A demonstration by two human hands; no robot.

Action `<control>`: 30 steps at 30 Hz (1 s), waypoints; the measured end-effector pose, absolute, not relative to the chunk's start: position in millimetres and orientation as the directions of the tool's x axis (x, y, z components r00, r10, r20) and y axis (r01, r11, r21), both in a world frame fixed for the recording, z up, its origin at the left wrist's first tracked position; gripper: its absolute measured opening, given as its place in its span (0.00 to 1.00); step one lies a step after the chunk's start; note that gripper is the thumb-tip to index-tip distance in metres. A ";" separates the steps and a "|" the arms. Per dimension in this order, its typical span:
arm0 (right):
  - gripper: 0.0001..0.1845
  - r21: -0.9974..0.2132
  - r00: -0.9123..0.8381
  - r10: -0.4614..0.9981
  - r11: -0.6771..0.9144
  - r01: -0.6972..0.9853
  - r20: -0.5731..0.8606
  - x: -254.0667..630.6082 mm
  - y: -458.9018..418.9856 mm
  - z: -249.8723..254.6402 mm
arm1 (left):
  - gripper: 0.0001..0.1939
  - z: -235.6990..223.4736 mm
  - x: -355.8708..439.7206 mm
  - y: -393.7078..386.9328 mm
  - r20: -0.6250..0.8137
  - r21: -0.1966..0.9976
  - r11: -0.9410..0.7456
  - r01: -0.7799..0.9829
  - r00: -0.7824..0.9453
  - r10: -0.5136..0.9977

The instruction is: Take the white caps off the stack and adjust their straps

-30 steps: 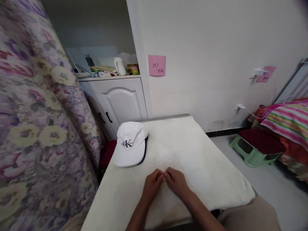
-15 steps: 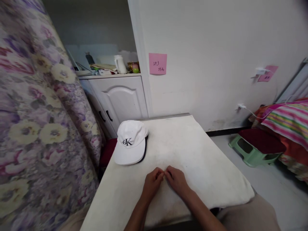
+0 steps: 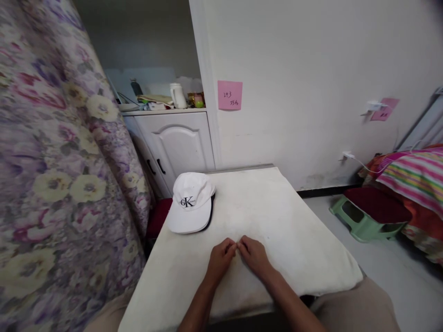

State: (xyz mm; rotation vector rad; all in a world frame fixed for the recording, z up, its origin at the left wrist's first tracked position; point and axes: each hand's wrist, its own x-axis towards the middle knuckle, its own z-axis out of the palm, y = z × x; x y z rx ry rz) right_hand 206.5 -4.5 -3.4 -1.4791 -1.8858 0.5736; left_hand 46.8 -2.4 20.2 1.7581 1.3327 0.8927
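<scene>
My left hand rests on the cloth-covered table with its fingers curled closed. Opposite it lies my right hand, also curled closed, the two meeting or nearly meeting at the fingertips. I see nothing held in either one. Beyond my left hand, toward the table's left edge, sits a white baseball cap with black letters on its front and its brim pointing toward me. A dark brim edge shows under its right side; whether this belongs to a second cap I cannot tell.
A floral curtain hangs along the left. Behind the table stand a white cabinet with a white jug on top and a wall with a pink note. At right are a green stool and a striped bedspread.
The view has shifted slightly, so the curtain, cabinet and cap sit a little farther right. Both hands keep the same closed pose on the table.
</scene>
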 end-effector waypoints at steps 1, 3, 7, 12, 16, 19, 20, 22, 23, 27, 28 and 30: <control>0.15 -0.693 -0.140 0.963 0.264 0.671 0.232 206.6 -4.6 -3.3 | 0.15 20.1 46.7 -2.6 0.095 0.872 -0.187 0.452 0.218 0.971; 0.15 -0.692 -0.143 0.961 0.269 0.670 0.235 206.5 -4.8 -3.4 | 0.15 19.9 46.6 -2.8 0.100 0.872 -0.192 0.450 0.220 0.970; 0.15 -0.691 -0.148 0.960 0.274 0.669 0.238 206.5 -4.8 -4.4 | 0.15 19.0 46.2 -3.0 0.107 0.873 -0.200 0.446 0.224 0.969; 0.16 -0.698 -0.151 0.960 0.274 0.661 0.234 206.8 -4.5 -3.9 | 0.16 16.9 45.3 -2.8 0.109 0.874 -0.203 0.441 0.229 0.967; 0.15 -0.703 -0.147 0.961 0.273 0.656 0.235 206.5 -5.0 -2.7 | 0.15 14.8 44.8 -1.5 0.106 0.872 -0.200 0.447 0.227 0.968; 0.15 -0.704 -0.143 0.961 0.271 0.657 0.237 206.0 -5.1 -3.4 | 0.15 13.9 44.5 -0.8 0.102 0.870 -0.197 0.452 0.226 0.969; 0.15 -0.703 -0.142 0.961 0.271 0.657 0.238 205.9 -5.1 -4.0 | 0.14 13.7 44.4 -0.6 0.099 0.870 -0.195 0.453 0.227 0.969; 0.15 -0.703 -0.144 0.961 0.272 0.657 0.238 205.7 -4.8 -5.3 | 0.14 13.6 44.3 -0.6 0.092 0.871 -0.190 0.453 0.230 0.969; 0.15 -0.703 -0.146 0.960 0.274 0.657 0.237 205.6 -4.6 -5.9 | 0.14 13.6 44.3 -0.7 0.089 0.872 -0.188 0.453 0.231 0.969; 0.15 -0.702 -0.150 0.960 0.274 0.657 0.235 205.4 -3.7 -7.6 | 0.15 14.5 44.6 -1.3 0.086 0.874 -0.183 0.451 0.228 0.970; 0.15 -0.701 -0.149 0.961 0.274 0.658 0.235 205.3 -3.5 -7.9 | 0.15 14.8 44.7 -1.3 0.085 0.874 -0.182 0.451 0.227 0.970; 0.15 -0.701 -0.149 0.960 0.274 0.659 0.235 205.3 -3.3 -8.2 | 0.15 15.5 44.8 -1.3 0.083 0.873 -0.179 0.454 0.225 0.971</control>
